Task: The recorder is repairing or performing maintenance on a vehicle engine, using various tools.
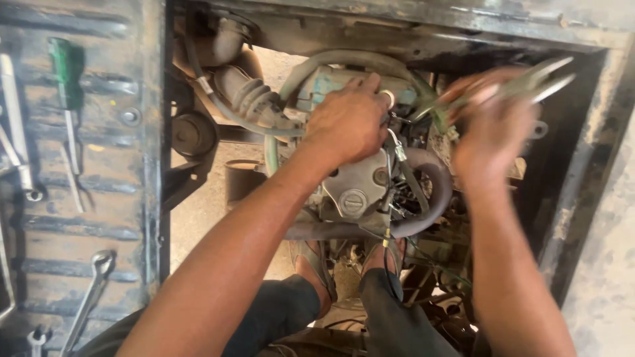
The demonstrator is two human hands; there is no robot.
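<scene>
A large rectangular opening in a worn, dark metal floor [86, 211] is seen from above, framed by a rusty edge on the left and a thick, greasy frame [582, 198] on the right and top. Within the opening the engine [357, 188] is crowded by hoses and cables; little free room is left around it, though bare sandy ground [205, 218] is visible on its left side. A pale green hose [331, 61] is arched over the top of the engine, and a dark curved pipe [430, 198] is wrapped around its right side. A ribbed rubber boot [254, 99] lies to the upper left.

The left hand [347, 122] is laid on top of the engine, its fingers bent and pressed against a teal part [331, 82] under the hose; whether anything is pinched cannot be told. The right hand [493, 129] is blurred, closed around the handles of pliers [529, 82], held above the engine's right side, just inside the frame.

On the floor at left a green-handled screwdriver [68, 99] and a spanner [89, 297] are laid, well apart from both hands.
</scene>
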